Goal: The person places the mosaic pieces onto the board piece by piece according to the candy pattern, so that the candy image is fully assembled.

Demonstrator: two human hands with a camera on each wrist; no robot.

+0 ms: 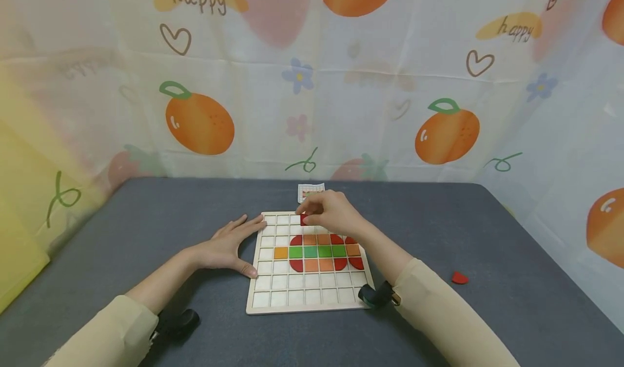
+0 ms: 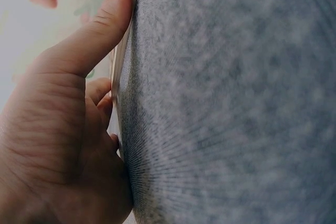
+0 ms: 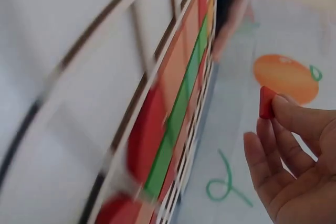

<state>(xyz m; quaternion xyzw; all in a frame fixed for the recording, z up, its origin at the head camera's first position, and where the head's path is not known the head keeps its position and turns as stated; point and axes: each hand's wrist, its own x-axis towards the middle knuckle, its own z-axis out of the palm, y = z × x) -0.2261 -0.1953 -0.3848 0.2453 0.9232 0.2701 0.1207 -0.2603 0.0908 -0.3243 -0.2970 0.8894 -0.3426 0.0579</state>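
A wooden grid board (image 1: 273, 299) with square white cells lies on the dark table. Red, peach, green, teal and orange tiles fill several cells across its middle rows. My right hand (image 1: 333, 213) pinches a small red tile (image 3: 266, 102) between thumb and fingers, above the board's far edge. In the right wrist view the tile is raised clear of the grid. My left hand (image 1: 224, 248) is spread at the board's left side, its thumb and fingertips touching the edge. The left wrist view shows that thumb (image 2: 107, 22) against the wooden rim.
Behind the board lies a small printed card (image 1: 304, 191), partly hidden by my right hand. A loose red piece (image 1: 460, 277) rests on the table (image 1: 419, 323) at the right. A fruit-patterned curtain (image 1: 341, 112) stands behind the table.
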